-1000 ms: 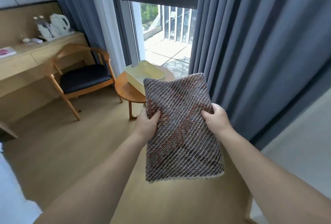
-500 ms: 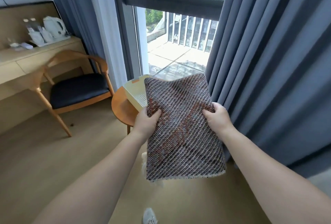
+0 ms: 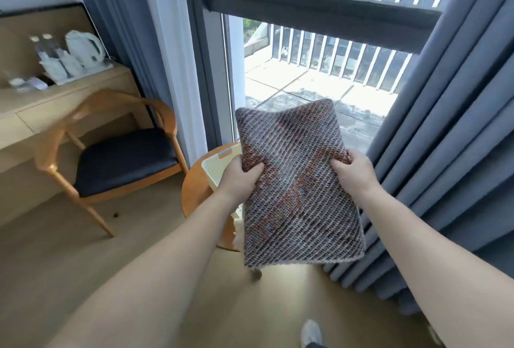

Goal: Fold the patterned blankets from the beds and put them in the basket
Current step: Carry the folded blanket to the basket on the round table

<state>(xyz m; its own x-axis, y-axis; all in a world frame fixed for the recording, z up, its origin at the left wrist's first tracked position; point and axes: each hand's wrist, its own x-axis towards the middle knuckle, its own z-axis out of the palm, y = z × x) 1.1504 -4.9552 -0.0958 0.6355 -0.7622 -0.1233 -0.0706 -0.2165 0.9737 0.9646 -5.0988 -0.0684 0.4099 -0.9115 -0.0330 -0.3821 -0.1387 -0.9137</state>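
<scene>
Gripping the folded blanket with both hands, left and right, I should lower it flat into the basket.

Both forearms are bare, no sleeves showing, and a white shoe covers one foot.

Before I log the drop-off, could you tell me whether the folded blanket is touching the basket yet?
Cannot tell. In the head view the blanket, held in both hands, hides most of the basket, so neither contact nor gap shows.
</scene>
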